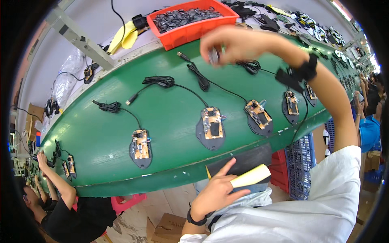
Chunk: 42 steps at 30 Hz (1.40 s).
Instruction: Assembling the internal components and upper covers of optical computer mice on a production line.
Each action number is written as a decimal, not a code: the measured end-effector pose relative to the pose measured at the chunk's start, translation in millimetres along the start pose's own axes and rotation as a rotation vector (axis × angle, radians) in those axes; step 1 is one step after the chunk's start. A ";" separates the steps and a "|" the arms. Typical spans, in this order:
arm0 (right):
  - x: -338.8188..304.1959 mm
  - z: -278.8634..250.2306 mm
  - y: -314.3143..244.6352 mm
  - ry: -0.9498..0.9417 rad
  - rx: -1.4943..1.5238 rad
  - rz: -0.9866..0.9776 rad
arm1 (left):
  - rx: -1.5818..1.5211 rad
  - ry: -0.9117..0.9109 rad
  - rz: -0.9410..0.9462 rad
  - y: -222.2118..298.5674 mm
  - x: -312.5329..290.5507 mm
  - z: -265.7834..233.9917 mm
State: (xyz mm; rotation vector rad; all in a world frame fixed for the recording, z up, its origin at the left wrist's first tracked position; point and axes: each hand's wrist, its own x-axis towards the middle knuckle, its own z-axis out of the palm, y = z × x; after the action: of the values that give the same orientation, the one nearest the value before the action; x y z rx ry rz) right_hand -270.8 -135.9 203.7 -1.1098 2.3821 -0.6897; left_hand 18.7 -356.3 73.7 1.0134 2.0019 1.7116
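Observation:
Above the far part of the green belt (170,113), my right hand (227,42) is raised and blurred. Its fingers pinch a small dark, shiny piece (214,56), too smeared to name exactly. Low in front of me, my left hand (214,192) has a yellow rolled sheet (252,176) in its grip, thumb and one finger stretched out. Beside it is a black flat sheet (247,160). Open computer mouse bases with circuit boards lie along the belt: one in the middle (211,128), another to its right (258,117), another to the left (140,149), their cables coiled behind them.
An orange-red bin (178,39) full of small dark round parts stands on the far ledge. A metal post (81,38) rises at the left. Another person (65,214) works at the lower left. Blue crates (300,166) stand below the belt's near edge.

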 end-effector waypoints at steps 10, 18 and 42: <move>-83.4 113.8 -18.3 0.154 -0.105 0.052 | 0.082 -0.019 -0.030 0.9 2.8 -3.7; -109.9 135.8 -27.7 0.297 -0.191 0.071 | 0.110 -0.022 -0.069 3.5 -2.7 -2.8; -151.8 199.7 -54.9 0.557 -0.288 0.042 | 0.126 0.032 -0.012 1.3 -7.0 -3.6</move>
State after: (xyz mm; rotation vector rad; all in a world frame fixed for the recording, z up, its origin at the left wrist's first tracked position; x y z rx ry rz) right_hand -37.4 -98.1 103.6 -1.0765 3.0470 -0.7306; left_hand 21.6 -363.7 74.4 1.0174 2.1547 1.6224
